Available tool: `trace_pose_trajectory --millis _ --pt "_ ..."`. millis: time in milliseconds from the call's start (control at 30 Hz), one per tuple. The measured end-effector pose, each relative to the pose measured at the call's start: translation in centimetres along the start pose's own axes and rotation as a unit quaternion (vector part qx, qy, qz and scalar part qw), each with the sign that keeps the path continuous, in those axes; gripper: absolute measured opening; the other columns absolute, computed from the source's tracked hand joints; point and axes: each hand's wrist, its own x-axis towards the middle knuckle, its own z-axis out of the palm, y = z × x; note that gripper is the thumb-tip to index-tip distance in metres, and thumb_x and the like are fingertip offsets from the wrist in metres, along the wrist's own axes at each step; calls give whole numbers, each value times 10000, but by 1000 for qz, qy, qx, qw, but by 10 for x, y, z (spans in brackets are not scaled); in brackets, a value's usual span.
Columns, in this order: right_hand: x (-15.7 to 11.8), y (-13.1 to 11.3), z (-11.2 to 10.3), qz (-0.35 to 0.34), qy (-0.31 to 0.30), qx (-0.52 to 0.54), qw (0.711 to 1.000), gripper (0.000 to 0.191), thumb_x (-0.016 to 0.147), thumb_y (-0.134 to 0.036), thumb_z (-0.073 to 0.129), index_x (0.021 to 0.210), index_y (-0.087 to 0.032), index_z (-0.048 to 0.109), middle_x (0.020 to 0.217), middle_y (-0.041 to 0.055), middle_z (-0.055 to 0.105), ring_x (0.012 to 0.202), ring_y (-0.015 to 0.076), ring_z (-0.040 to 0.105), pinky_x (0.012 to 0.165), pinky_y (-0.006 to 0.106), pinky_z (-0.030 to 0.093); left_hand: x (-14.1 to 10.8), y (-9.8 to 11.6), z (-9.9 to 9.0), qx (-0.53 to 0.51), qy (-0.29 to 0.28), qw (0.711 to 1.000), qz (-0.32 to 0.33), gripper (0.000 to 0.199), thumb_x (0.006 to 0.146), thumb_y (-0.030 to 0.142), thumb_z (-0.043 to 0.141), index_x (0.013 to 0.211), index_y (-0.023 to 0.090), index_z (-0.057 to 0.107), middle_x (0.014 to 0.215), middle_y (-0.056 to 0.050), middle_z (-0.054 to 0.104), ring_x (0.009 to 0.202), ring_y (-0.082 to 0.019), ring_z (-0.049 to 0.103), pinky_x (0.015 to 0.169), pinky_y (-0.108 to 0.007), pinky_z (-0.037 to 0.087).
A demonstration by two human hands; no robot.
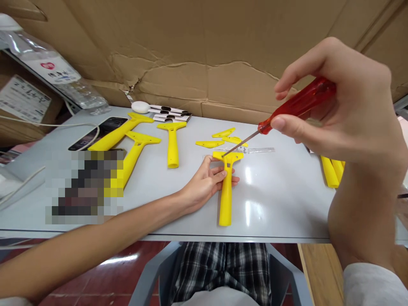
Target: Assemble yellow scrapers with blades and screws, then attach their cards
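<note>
My left hand (207, 182) is closed around the upper part of a yellow scraper handle (226, 199), which lies on the table with its T-shaped head away from me. My right hand (344, 97) grips the red handle of a screwdriver (296, 104). The screwdriver slants down to the left, and its tip meets the left screw hole of the scraper's head. Just beyond that head lie a few loose yellow cover plates (209, 144) and a clear plastic strip (261, 150).
More yellow scraper handles (172, 146) lie to the left, beside a dark phone (95, 136). A white spoon-like item (140, 106) rests at the back, near a leaning clear bottle (57, 68). Other yellow handles (330, 172) sit at right. Cardboard (207, 51) walls the back.
</note>
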Motion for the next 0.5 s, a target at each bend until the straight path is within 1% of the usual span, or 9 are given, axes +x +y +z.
trace_pose_trajectory --millis 67,100,133,200,300,400,500 --pt "-1 3 -4 -32 -31 12 999 530 826 -381 963 1291 -440 718 1264 -1 703 1074 263 752 646 345 670 0 0 1 -3 5 1000 -4 381 1011 131 752 1212 249 450 1084 -59 794 987 -267 844 1151 -616 587" --pt "-1 4 -6 -40 -45 23 998 557 838 -342 942 1327 -456 701 1294 -2 695 1121 271 745 663 350 676 0 0 2 -2 6 1000 -4 386 1007 131 758 1207 249 449 1084 -58 795 986 -265 845 1149 -611 589" --pt "-1 5 -8 -44 -55 35 997 571 849 -316 928 1348 -461 690 1287 -4 700 1139 275 747 684 359 685 -1 1 2 0 6 1000 -3 392 1004 135 765 1203 249 448 1085 -57 795 987 -262 845 1149 -607 589" --pt "-1 5 -8 -40 -64 57 996 568 863 -296 930 1355 -443 688 1214 -8 729 1092 266 773 718 380 701 -1 1 2 5 2 1000 0 408 997 150 784 1198 249 444 1087 -52 792 989 -257 845 1148 -598 592" --pt "-1 4 -6 -37 -42 61 997 515 849 -368 976 1294 -393 720 1117 -21 747 999 234 792 700 365 691 -1 0 2 12 -5 1000 6 426 990 177 806 1202 248 444 1100 -51 781 1005 -259 843 1142 -591 599" --pt "-1 4 -3 -29 4 -6 1000 464 858 -492 964 1240 -372 731 1067 -33 716 935 196 766 672 345 644 -1 -2 0 13 -15 1000 13 445 986 198 823 1220 251 448 1110 -50 770 1033 -263 836 1152 -600 593" --pt "1 7 1 -16 24 -57 998 446 870 -516 947 1219 -366 715 1014 -32 702 842 198 743 612 370 592 0 -2 -2 6 -22 1000 15 462 978 208 839 1230 253 455 1129 -55 766 1055 -260 830 1185 -607 569"
